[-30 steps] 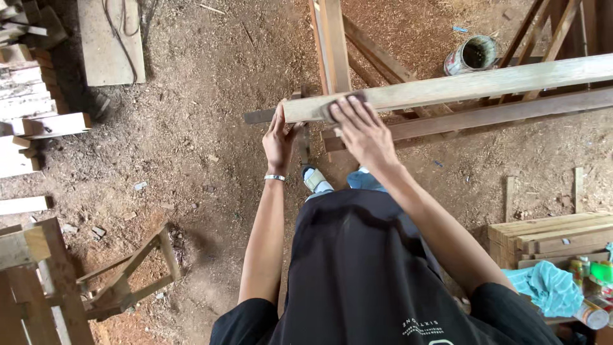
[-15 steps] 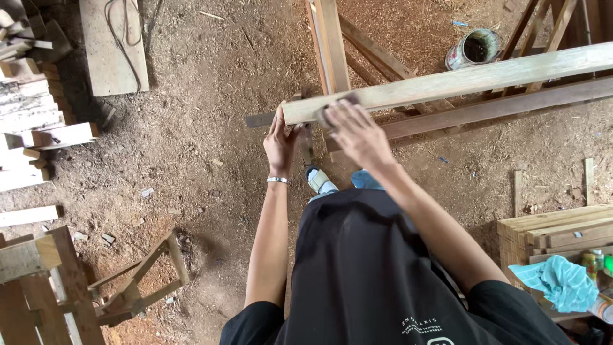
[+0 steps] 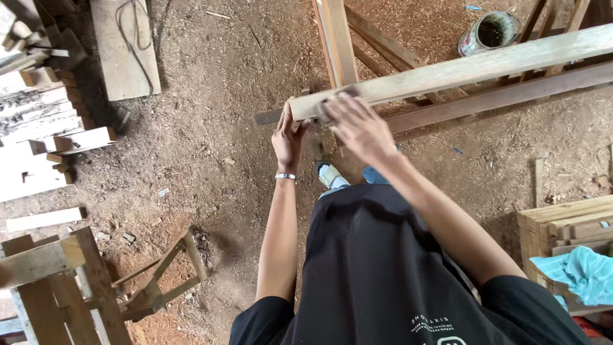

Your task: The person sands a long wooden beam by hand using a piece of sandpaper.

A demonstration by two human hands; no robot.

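Evidently the left hand [image 3: 288, 134] is clasping the pale plank [image 3: 460, 70] end in a closed grip, steadying it while the right hand [image 3: 359, 125] is pressing flat on top, fingers spread.

Bare dirt floor [image 3: 211, 128] strewn with sawdust. Stacked offcuts [image 3: 38, 128] at left edge, flat board [image 3: 124, 51] with cable at upper left, wooden stool frame [image 3: 159, 281] at lower left, tin can [image 3: 488, 32] at upper right, blue cloth [image 3: 578, 271] on stacked planks at lower right.

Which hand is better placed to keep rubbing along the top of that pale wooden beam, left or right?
Right, probably. The right hand lies flat on top of the pale beam near its end, free to slide along. The left hand grips the beam's end from below, steadying it.
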